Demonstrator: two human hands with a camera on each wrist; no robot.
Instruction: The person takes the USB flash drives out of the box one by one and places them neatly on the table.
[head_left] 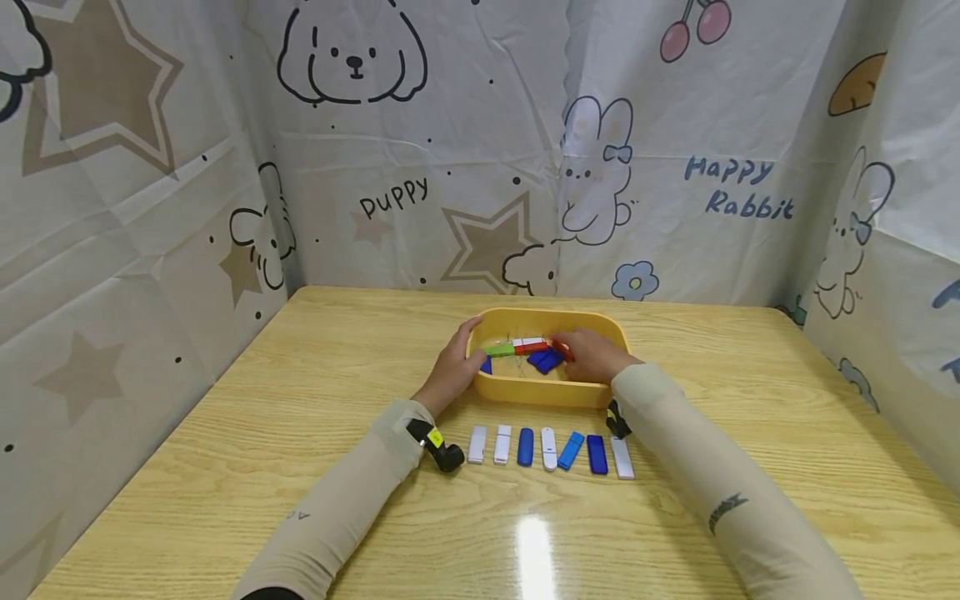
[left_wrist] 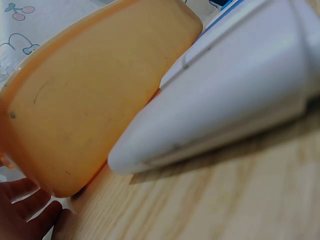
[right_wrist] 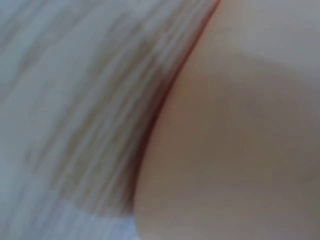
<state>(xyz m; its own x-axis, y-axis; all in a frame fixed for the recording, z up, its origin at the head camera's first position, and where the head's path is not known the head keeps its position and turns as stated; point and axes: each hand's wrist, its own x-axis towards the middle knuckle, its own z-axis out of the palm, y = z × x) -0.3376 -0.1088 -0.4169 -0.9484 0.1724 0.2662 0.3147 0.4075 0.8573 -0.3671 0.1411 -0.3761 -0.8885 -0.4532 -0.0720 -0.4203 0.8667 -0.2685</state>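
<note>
My left hand [head_left: 453, 368] grips the left end of a yellow plastic bin [head_left: 540, 393], thumb over its rim. In the left wrist view the fingers of the left hand [left_wrist: 27, 210] show at the bin's end. Inside the bin, my right hand [head_left: 595, 356] pinches a red USB stick [head_left: 562, 350] at its right side; the fingertips are partly hidden. Near it lie blue USB sticks [head_left: 545, 360], another red one [head_left: 531, 348], a green one [head_left: 499, 351] and a white one [head_left: 528, 341]. The right wrist view is blurred and shows only the bin's wall and the table.
In front of the bin, several USB sticks lie in a row on the wooden table [head_left: 360, 517], among them a white one [head_left: 477, 444], a dark blue one [head_left: 597, 455] and a light blue one [head_left: 571, 451]. A printed curtain [head_left: 465, 150] hangs behind the table and along its sides.
</note>
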